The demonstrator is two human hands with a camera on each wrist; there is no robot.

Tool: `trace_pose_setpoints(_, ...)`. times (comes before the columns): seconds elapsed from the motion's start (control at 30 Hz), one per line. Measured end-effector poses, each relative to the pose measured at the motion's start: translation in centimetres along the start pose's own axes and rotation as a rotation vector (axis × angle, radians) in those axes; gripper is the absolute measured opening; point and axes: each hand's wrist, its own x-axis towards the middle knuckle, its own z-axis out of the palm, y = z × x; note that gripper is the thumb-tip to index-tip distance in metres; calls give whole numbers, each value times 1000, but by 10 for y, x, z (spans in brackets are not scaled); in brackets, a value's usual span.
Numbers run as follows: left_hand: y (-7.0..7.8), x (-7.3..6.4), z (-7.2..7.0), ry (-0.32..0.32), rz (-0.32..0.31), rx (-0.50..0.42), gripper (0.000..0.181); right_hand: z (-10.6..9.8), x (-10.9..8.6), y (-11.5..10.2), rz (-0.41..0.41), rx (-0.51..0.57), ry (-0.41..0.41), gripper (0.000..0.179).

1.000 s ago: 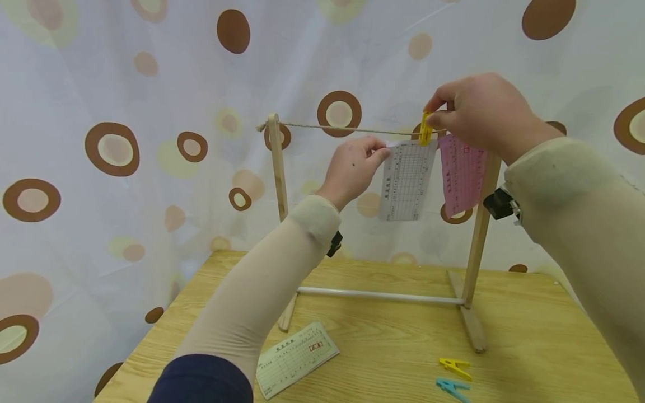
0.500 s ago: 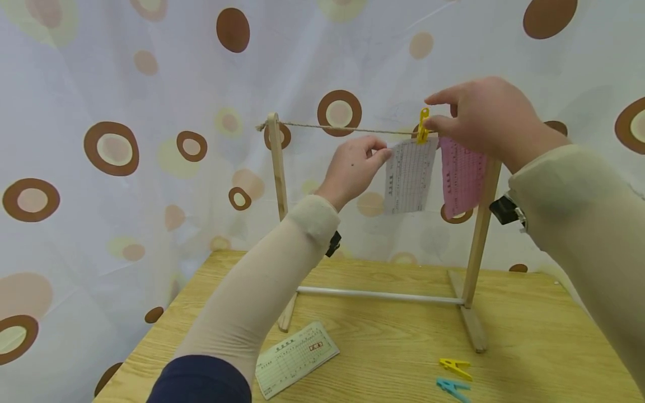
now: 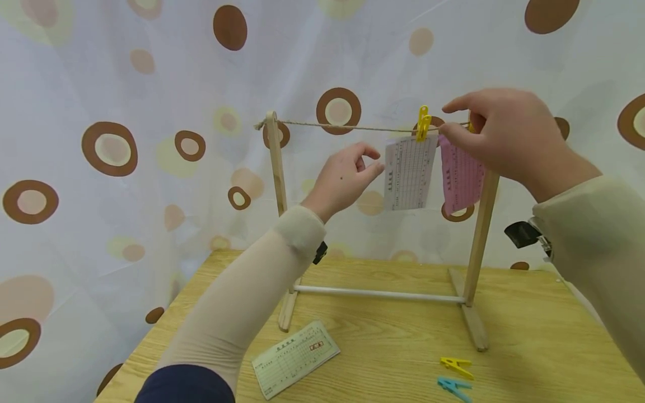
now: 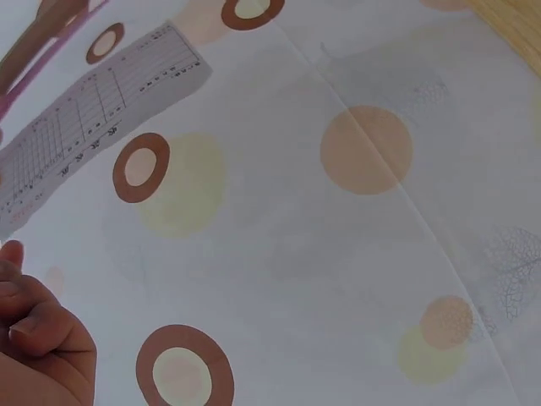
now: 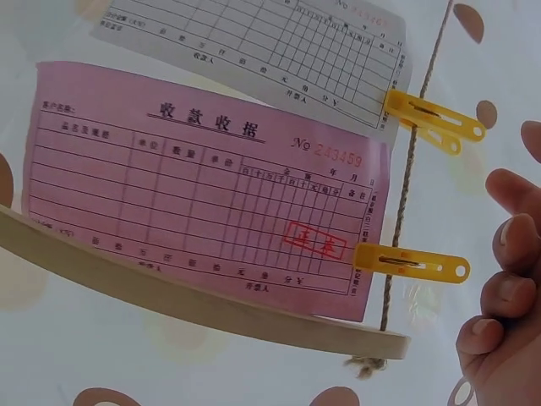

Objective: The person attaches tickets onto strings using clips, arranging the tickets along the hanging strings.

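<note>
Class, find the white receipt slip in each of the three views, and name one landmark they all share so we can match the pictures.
Head: the white receipt slip is right of centre, hanging by a yellow clip, left of the pink receipt slip.
Left wrist: upper left, slanting, cut off by the left edge.
Right wrist: along the top, above the pink receipt slip, partly out of frame.
Shared landmark: the spotted cloth behind.
</note>
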Motion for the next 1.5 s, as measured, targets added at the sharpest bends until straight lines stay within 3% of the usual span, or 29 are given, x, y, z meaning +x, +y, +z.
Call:
trace_pose_setpoints(0.27, -8, -17, 0, -29, 42, -2, 29, 5, -25, 3, 14, 38, 9, 38)
trace_pose_setpoints(0.83, -48, -59, -3, -187, 15, -92, 29, 31, -81, 21, 23, 78, -11, 32)
trace_pose_setpoints(1.03, -61, -77, 2, -219, 32, -41, 30, 46, -102, 25, 17, 114, -6, 27)
trace_pose_setpoints(1.5, -95, -122, 20, -345, -42, -8, 29, 91, -152, 42, 23, 186, -90, 27)
